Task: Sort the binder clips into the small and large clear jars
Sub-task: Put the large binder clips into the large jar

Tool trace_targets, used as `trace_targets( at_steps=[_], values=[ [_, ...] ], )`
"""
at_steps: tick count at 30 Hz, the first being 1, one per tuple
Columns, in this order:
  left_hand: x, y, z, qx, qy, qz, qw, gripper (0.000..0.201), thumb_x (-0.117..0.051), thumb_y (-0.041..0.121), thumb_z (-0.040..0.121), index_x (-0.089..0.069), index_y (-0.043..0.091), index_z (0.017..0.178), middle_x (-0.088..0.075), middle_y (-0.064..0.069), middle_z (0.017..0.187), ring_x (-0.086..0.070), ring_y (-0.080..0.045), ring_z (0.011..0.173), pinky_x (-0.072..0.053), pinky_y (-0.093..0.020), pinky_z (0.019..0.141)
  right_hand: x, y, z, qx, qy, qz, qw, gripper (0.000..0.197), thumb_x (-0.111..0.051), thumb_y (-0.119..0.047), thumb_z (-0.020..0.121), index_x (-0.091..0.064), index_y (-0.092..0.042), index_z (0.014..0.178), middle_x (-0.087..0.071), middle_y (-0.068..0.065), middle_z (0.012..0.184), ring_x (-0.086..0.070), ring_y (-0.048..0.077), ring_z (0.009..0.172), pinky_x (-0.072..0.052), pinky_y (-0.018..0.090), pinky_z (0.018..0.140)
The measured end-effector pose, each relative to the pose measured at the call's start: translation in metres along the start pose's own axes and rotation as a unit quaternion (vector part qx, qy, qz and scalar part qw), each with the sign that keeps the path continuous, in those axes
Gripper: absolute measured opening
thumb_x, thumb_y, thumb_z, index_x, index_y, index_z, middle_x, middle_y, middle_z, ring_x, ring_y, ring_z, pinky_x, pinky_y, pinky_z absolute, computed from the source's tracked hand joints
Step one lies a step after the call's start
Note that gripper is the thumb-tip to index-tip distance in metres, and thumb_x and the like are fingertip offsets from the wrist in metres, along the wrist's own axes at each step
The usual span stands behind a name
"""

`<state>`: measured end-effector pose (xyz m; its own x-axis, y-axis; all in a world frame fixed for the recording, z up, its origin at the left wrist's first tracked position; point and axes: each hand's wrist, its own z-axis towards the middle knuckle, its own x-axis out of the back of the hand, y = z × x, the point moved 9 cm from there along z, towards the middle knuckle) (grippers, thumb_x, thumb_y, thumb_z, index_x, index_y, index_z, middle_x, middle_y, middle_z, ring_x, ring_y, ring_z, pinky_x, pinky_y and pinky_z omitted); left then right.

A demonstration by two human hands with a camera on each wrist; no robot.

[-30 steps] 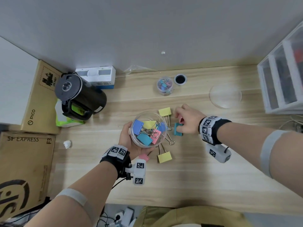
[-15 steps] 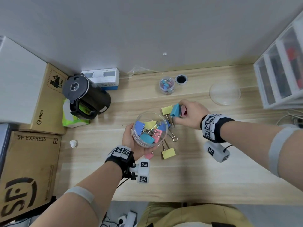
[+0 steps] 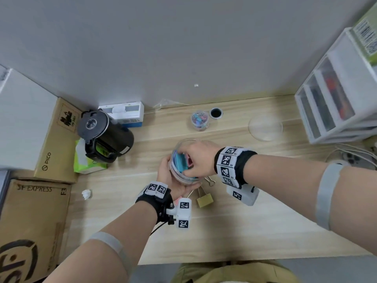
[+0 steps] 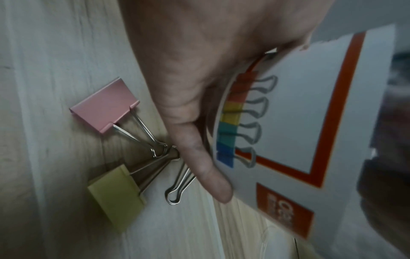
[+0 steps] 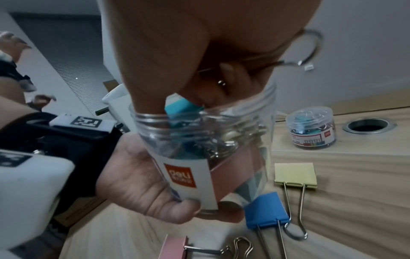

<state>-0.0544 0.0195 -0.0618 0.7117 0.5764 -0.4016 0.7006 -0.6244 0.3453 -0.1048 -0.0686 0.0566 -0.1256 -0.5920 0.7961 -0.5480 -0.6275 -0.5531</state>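
Note:
My left hand (image 3: 167, 176) grips the large clear jar (image 3: 184, 178) from the side, just above the desk; several coloured binder clips lie inside. My right hand (image 3: 188, 160) is over the jar's mouth and pinches a large teal binder clip (image 3: 180, 163) that dips into the opening (image 5: 182, 106). The small jar (image 3: 200, 120) stands further back with small clips inside. Loose large clips lie on the desk by the jar: a yellow clip (image 3: 205, 201), a pink clip (image 4: 104, 106), a blue clip (image 5: 266, 210) and a second yellow clip (image 5: 295, 173).
A clear lid (image 3: 265, 127) lies at the back right beside white drawers (image 3: 334, 99). A black kettle (image 3: 104, 135) and cardboard boxes (image 3: 30, 221) crowd the left. A cable hole (image 3: 216, 113) sits next to the small jar.
My right hand lifted the teal clip off the desk and carried it left over the large jar's mouth. My left hand raised the jar slightly toward it.

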Motion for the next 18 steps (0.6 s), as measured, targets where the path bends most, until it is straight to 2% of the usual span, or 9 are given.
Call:
trace_targets(
  at_steps=[3, 5, 7, 9, 12, 16, 18],
  values=[
    [0.001, -0.004, -0.001, 0.007, -0.008, 0.038, 0.999, 0.059, -0.042, 0.06, 0.091, -0.068, 0.015, 0.119, -0.076, -0.014, 0.104, -0.074, -0.039, 0.087, -0.06, -0.047, 0.073, -0.012, -0.008, -0.003, 0.032, -0.064, -0.03, 0.997, 0.048, -0.069, -0.031, 0.071, -0.06, -0.031, 0.118, -0.066, -0.01, 0.098, -0.061, 0.015, 0.088, -0.049, 0.029, 0.068],
    [0.003, -0.007, -0.003, 0.013, -0.014, 0.042, 0.999, 0.062, -0.042, 0.062, 0.091, -0.067, 0.016, 0.123, -0.075, -0.015, 0.11, -0.073, -0.04, 0.092, -0.059, -0.048, 0.077, -0.014, -0.008, -0.005, 0.032, -0.082, -0.031, 0.996, 0.057, -0.071, -0.025, 0.072, -0.057, -0.03, 0.127, -0.066, -0.008, 0.102, -0.058, 0.014, 0.088, -0.041, 0.025, 0.067],
    [0.004, -0.009, -0.006, 0.017, -0.014, 0.034, 0.999, 0.063, -0.046, 0.063, 0.088, -0.067, 0.015, 0.125, -0.073, -0.016, 0.119, -0.07, -0.042, 0.101, -0.057, -0.05, 0.083, -0.013, -0.009, -0.006, 0.038, -0.072, -0.007, 0.997, 0.061, -0.07, -0.025, 0.068, -0.056, -0.033, 0.127, -0.066, -0.009, 0.106, -0.059, 0.014, 0.092, -0.047, 0.026, 0.071],
    [0.004, -0.012, -0.009, 0.026, -0.016, 0.013, 0.999, 0.064, -0.052, 0.061, 0.085, -0.068, 0.013, 0.124, -0.069, -0.019, 0.123, -0.066, -0.043, 0.109, -0.055, -0.051, 0.088, -0.01, -0.002, -0.006, 0.018, -0.053, 0.025, 0.998, 0.057, -0.065, -0.024, 0.067, -0.056, -0.033, 0.122, -0.066, -0.01, 0.099, -0.062, 0.016, 0.089, -0.054, 0.034, 0.074],
    [0.001, -0.011, -0.012, 0.023, -0.029, -0.015, 0.999, 0.066, -0.058, 0.061, 0.08, -0.068, 0.008, 0.119, -0.07, -0.022, 0.118, -0.068, -0.042, 0.103, -0.054, -0.049, 0.089, -0.006, 0.009, -0.007, -0.04, -0.032, 0.08, 0.996, 0.055, -0.061, -0.022, 0.071, -0.049, -0.026, 0.125, -0.061, -0.009, 0.092, -0.06, 0.018, 0.084, -0.055, 0.039, 0.074],
    [0.003, -0.005, -0.01, 0.011, -0.013, -0.04, 0.999, 0.074, -0.05, 0.063, 0.086, -0.063, 0.006, 0.13, -0.067, -0.025, 0.128, -0.068, -0.044, 0.104, -0.061, -0.05, 0.078, -0.011, 0.011, -0.007, -0.071, -0.052, 0.116, 0.989, 0.073, -0.065, -0.012, 0.08, -0.029, -0.008, 0.144, -0.057, 0.007, 0.12, -0.056, 0.025, 0.107, -0.049, 0.034, 0.087],
    [0.001, -0.002, -0.011, 0.006, -0.018, -0.053, 0.998, 0.072, -0.048, 0.062, 0.087, -0.065, 0.006, 0.129, -0.069, -0.023, 0.126, -0.072, -0.042, 0.097, -0.062, -0.051, 0.074, -0.009, 0.011, -0.002, -0.068, -0.024, 0.116, 0.991, 0.058, -0.063, -0.016, 0.083, -0.042, -0.006, 0.136, -0.059, 0.01, 0.119, -0.058, 0.026, 0.105, -0.05, 0.038, 0.09]
  ],
)
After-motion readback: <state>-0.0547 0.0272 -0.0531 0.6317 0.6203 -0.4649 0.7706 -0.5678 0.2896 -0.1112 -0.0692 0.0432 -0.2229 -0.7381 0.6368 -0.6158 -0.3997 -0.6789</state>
